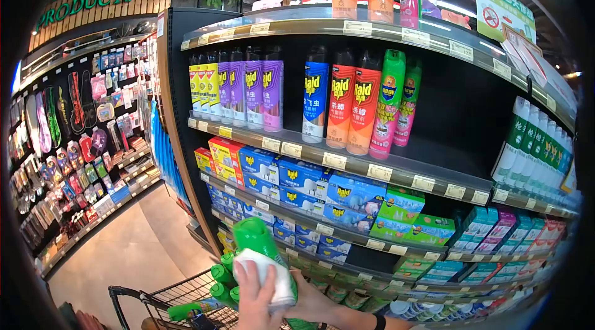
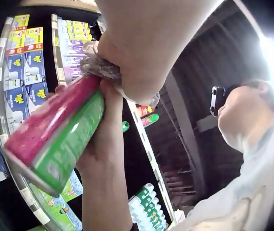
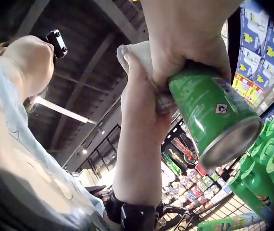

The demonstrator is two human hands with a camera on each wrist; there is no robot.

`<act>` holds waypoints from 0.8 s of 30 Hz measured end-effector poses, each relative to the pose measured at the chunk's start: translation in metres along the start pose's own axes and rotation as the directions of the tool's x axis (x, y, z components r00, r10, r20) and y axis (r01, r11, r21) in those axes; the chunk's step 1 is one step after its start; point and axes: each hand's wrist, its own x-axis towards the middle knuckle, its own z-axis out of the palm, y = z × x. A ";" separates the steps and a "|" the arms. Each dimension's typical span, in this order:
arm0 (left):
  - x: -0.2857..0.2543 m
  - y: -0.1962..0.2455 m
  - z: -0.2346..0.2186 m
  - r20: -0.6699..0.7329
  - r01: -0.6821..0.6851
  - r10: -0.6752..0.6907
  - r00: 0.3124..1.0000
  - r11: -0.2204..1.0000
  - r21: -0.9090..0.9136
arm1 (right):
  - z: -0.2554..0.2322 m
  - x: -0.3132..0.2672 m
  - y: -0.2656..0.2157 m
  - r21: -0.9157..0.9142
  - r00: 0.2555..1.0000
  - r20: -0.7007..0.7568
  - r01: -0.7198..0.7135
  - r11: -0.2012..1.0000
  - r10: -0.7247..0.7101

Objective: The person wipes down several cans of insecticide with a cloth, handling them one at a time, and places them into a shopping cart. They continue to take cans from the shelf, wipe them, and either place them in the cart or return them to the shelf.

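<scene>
A green and pink aerosol spray can (image 3: 207,108) is held at a tilt over the shopping cart, its green cap end uppermost in the head view. My right hand (image 1: 308,297) grips the can's body, and its base shows bare in the right wrist view. My left hand (image 1: 255,293) holds a white cloth (image 1: 268,273) wrapped against the can. In the left wrist view the crumpled cloth (image 2: 101,66) lies around the can's upper end, between both hands. The left fingertips are partly hidden there.
The wire shopping cart (image 1: 162,296) below holds several green-capped spray cans (image 1: 222,272), one lying flat. Ahead stands a shelf (image 1: 347,161) with Raid cans (image 1: 341,104) and boxes (image 1: 304,172). Accessories hang on a wall (image 1: 80,144) at the left, beyond the aisle floor (image 1: 136,224).
</scene>
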 end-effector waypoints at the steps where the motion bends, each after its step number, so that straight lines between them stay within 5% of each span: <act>1: 0.001 -0.003 -0.004 -0.043 0.044 -0.045 0.998 0.999 -0.009 | -0.005 -0.004 -0.014 -0.101 0.973 0.099 -0.199 0.975 0.208; 3: 0.008 -0.010 -0.004 -0.160 0.020 -0.010 0.987 0.998 0.058 | 0.000 -0.006 -0.007 -0.081 0.966 0.129 -0.217 0.973 0.226; 5: 0.011 -0.017 -0.006 -0.194 0.047 -0.070 0.979 0.992 -0.118 | 0.005 -0.008 -0.003 -0.092 0.963 0.159 -0.203 0.975 0.216; 9: 0.010 -0.018 0.002 -0.241 -0.003 -0.038 0.970 0.986 -0.166 | 0.002 -0.008 0.005 -0.096 0.980 0.116 -0.150 0.984 0.160; 10: 0.005 -0.017 0.008 -0.181 -0.001 -0.060 0.982 0.948 -0.319 | 0.000 -0.009 0.006 -0.091 0.980 0.115 -0.152 0.984 0.162; 12: -0.008 -0.017 0.020 -0.052 0.028 -0.073 0.996 0.803 -0.595 | -0.008 -0.009 0.004 0.112 0.990 -0.063 0.134 0.985 -0.128; 13: -0.014 -0.019 0.025 0.014 0.055 -0.063 0.998 0.702 -0.710 | -0.011 -0.009 0.006 0.116 0.989 -0.068 0.136 0.984 -0.129; 15: -0.027 -0.024 0.029 0.193 0.111 0.013 0.981 0.780 -0.616 | -0.017 -0.005 0.016 0.304 0.939 -0.253 0.308 0.902 -0.235; 16: -0.034 -0.021 0.033 0.242 0.214 -0.038 0.969 0.610 -0.762 | -0.022 -0.002 0.025 0.268 0.915 -0.296 0.354 0.896 -0.273; 17: -0.036 -0.022 0.034 0.251 0.220 -0.037 0.967 0.611 -0.760 | -0.024 -0.005 0.029 0.273 0.914 -0.302 0.353 0.895 -0.269; 19: -0.040 -0.024 0.035 0.296 0.207 0.036 0.954 0.633 -0.746 | -0.032 -0.007 0.023 0.400 0.897 -0.377 0.384 0.832 -0.232; 20: -0.042 -0.027 0.030 0.310 0.150 0.069 0.948 0.762 -0.630 | -0.037 -0.006 0.027 0.410 0.897 -0.382 0.379 0.830 -0.221; 21: -0.043 -0.028 0.029 0.423 0.365 -0.071 0.903 0.645 -0.671 | -0.038 -0.006 0.025 0.421 0.901 -0.378 0.370 0.828 -0.211; 23: -0.049 -0.039 0.026 0.479 0.548 -0.267 0.836 0.431 -0.717 | -0.040 -0.006 0.019 0.607 0.915 -0.384 0.351 0.713 -0.123; 24: -0.050 -0.046 0.024 0.576 0.674 -0.375 0.726 0.218 -0.706 | -0.042 -0.007 0.009 0.640 0.940 -0.323 0.303 0.706 -0.111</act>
